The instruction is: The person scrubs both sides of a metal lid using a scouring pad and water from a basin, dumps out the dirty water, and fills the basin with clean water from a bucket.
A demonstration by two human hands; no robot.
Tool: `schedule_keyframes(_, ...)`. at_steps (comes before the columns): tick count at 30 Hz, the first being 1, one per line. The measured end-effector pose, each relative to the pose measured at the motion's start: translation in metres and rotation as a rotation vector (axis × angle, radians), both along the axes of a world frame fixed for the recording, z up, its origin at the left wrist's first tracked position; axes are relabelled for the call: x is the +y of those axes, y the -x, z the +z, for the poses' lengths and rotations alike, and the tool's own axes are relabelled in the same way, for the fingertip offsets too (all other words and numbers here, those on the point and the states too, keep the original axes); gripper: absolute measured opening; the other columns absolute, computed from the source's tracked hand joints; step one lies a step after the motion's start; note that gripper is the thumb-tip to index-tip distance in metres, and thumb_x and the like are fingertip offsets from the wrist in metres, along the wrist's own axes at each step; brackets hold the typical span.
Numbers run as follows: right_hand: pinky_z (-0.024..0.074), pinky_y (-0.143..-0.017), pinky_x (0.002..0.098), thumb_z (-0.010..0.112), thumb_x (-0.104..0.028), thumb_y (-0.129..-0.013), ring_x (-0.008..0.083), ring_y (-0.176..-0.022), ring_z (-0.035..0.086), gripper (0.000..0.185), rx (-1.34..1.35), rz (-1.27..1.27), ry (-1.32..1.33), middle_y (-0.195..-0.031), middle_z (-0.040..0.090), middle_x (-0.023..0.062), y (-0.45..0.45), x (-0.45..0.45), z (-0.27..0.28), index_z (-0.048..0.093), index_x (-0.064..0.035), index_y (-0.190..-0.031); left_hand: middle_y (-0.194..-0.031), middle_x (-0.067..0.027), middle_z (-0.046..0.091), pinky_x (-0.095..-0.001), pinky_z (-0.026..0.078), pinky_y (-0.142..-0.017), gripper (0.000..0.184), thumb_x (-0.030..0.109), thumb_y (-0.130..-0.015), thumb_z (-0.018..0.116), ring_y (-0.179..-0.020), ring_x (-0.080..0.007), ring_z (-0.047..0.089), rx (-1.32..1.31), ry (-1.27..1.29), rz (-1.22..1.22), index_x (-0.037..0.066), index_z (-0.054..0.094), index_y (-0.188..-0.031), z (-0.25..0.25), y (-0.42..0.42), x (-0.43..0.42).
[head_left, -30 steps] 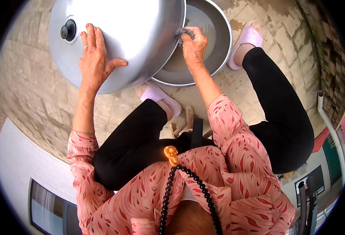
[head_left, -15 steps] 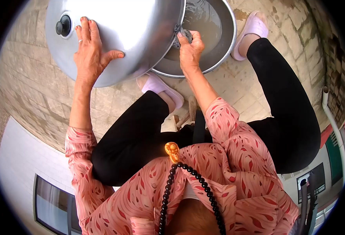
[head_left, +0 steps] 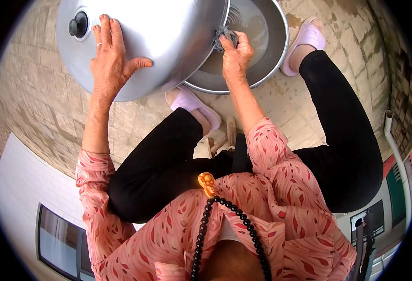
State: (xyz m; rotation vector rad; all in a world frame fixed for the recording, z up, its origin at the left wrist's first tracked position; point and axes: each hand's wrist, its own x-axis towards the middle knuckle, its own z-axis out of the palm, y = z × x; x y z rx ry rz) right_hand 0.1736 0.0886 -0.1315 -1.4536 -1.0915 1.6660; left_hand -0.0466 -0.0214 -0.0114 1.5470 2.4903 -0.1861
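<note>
My left hand (head_left: 110,61) lies spread on the domed outside of a large silver pot lid (head_left: 168,33), close to its black knob (head_left: 78,25). The lid is tilted over the left part of a wide metal basin (head_left: 279,42), in which cloudy water (head_left: 250,33) shows. A grey scrubbing cloth (head_left: 225,38) is pinched in my right hand (head_left: 236,56) and touches the lid's right edge, above the basin. The lid's underside is hidden from me.
Beneath everything is stone paving (head_left: 42,93). My slippered feet (head_left: 194,107) stand on both sides of the basin's near edge. Between my legs shows part of a wooden stool (head_left: 229,133). A white pipe (head_left: 397,145) runs along the right side.
My right hand and the grey cloth have shifted slightly right and up along the lid's edge. The left hand keeps its place on the lid. The whole view has shifted slightly.
</note>
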Motion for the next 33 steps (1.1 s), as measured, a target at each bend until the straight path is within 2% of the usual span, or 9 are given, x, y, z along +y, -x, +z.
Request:
schedule_keyframes(5,0.0461,-0.064,0.0255,0.068,0.0,-0.079,0.0094,-0.066,0.054,0.013,-0.013,-0.042,-0.109,-0.075,0.063,0.0023,0.027,0.038,-0.001,0.06,0.0007,-0.089,-0.151,-0.0236,0.023,-0.052,0.047,-0.092,0.125,0.078,-0.051,0.06,-0.137,-0.043,0.028,0.004,-0.005,-0.015,-0.001,0.03,-0.142,0.0,0.003,0.002)
schedule_keyframes(11,0.0475,-0.069,0.0277,0.067,0.0,-0.078,0.0124,-0.07,0.057,0.014,-0.212,0.135,-0.092,-0.076,0.062,0.0029,-0.003,-0.028,0.004,0.059,-0.0009,-0.09,-0.15,-0.0261,0.024,-0.0558,0.05,-0.085,0.126,0.075,-0.047,0.065,-0.136,-0.0462,0.028,0.015,-0.043,-0.042,-0.003,0.031,-0.14,-0.006,0.007,0.002)
schedule_keyframes(13,0.0462,-0.063,0.0289,0.066,-0.001,-0.079,0.0121,-0.064,0.054,0.012,-0.078,0.055,-0.012,-0.073,0.061,0.0025,0.01,0.01,0.019,0.059,-0.0003,-0.088,-0.151,-0.0251,0.022,-0.0525,0.047,-0.092,0.127,0.079,-0.05,0.059,-0.137,-0.0438,0.028,0.015,-0.008,-0.045,-0.003,0.03,-0.142,-0.004,0.006,0.0)
schedule_keyframes(15,0.043,-0.053,0.0292,0.066,-0.002,-0.079,0.0109,-0.056,0.05,0.009,-0.05,0.017,-0.164,-0.069,0.061,0.0041,0.029,0.045,0.006,0.06,0.0017,-0.084,-0.151,-0.0254,0.023,-0.0526,0.047,-0.092,0.127,0.08,-0.049,0.059,-0.137,-0.0439,0.028,0.025,0.03,-0.035,-0.003,0.03,-0.142,-0.003,0.004,0.002)
schedule_keyframes(17,0.0445,-0.055,0.0295,0.067,-0.002,-0.078,0.0128,-0.058,0.052,0.011,-0.214,0.067,-0.127,-0.069,0.06,0.0052,0.025,0.036,0.025,0.059,0.001,-0.085,-0.15,-0.0259,0.023,-0.0535,0.049,-0.089,0.127,0.078,-0.048,0.061,-0.136,-0.045,0.028,0.029,0.041,-0.038,-0.002,0.03,-0.141,0.002,0.004,0.007)
schedule_keyframes(21,0.047,-0.069,0.0292,0.066,0.002,-0.077,0.0138,-0.071,0.056,0.014,-0.187,0.056,-0.03,-0.075,0.06,0.0067,0.003,-0.032,0.009,0.057,-0.0003,-0.087,-0.149,-0.0263,0.025,-0.0545,0.052,-0.084,0.126,0.074,-0.045,0.066,-0.134,-0.0472,0.03,0.03,-0.019,-0.046,-0.001,0.031,-0.14,-0.003,0.004,0.004)
schedule_keyframes(27,0.0457,-0.065,0.0367,0.066,-0.004,-0.076,0.021,-0.067,0.056,0.015,-0.279,0.071,-0.189,-0.068,0.059,0.0141,0.041,0.063,0.004,0.055,0.004,-0.082,-0.149,-0.0258,0.025,-0.0532,0.052,-0.086,0.127,0.074,-0.045,0.066,-0.135,-0.0472,0.029,0.022,-0.001,-0.053,-0.001,0.03,-0.14,-0.002,0.006,0.003)
schedule_keyframes(31,0.0463,-0.066,0.0362,0.066,-0.002,-0.076,0.0222,-0.067,0.058,0.015,-0.272,0.099,-0.222,-0.069,0.059,0.0137,0.016,0.016,0.0,0.056,0.002,-0.086,-0.15,-0.0259,0.023,-0.0518,0.051,-0.087,0.128,0.074,-0.044,0.066,-0.135,-0.047,0.028,0.043,0.029,-0.034,-0.001,0.028,-0.141,0.0,0.005,0.008)
schedule_keyframes(33,0.045,-0.057,0.0297,0.065,0.0,-0.078,0.0117,-0.058,0.054,0.013,-0.221,0.045,-0.249,-0.069,0.06,0.0059,0.012,-0.011,0.004,0.058,0.002,-0.088,-0.151,-0.025,0.02,-0.0511,0.05,-0.089,0.129,0.073,-0.044,0.066,-0.137,-0.0462,0.026,0.029,0.043,-0.009,-0.001,0.026,-0.142,0.003,0.002,0.007)
